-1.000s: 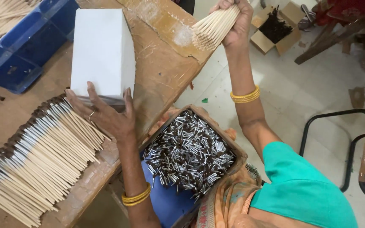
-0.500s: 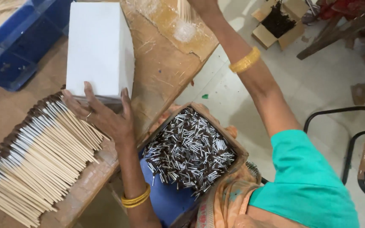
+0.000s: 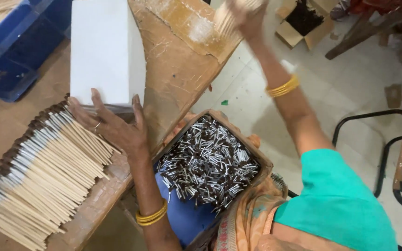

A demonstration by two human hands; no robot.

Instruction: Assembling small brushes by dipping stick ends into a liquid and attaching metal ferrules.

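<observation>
Fingers of the left hand (image 3: pixel 112 128) lie spread, flat against the plain white rectangular box (image 3: pixel 105 51) at eleven o'clock; the right hand (image 3: pixel 245 16), at one o'clock, grips a bundle of pale wooden sticks (image 3: pixel 226 18).

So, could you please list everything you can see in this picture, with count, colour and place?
white block: one, white, on the table, far side
table: one, brown, worn top
laid-out sticks: many, pale with dark tips, table's near left
blue crate: one, blue, top left
box of dark pieces: one, brown box, dark and silvery contents, on the lap
open carton: one, brown, on the floor, top
chair frame: one, black, right
bangles: yellow, both wrists
left hand: flat against the block's near edge
right hand: raised, blurred, gripping a bundle of sticks
</observation>
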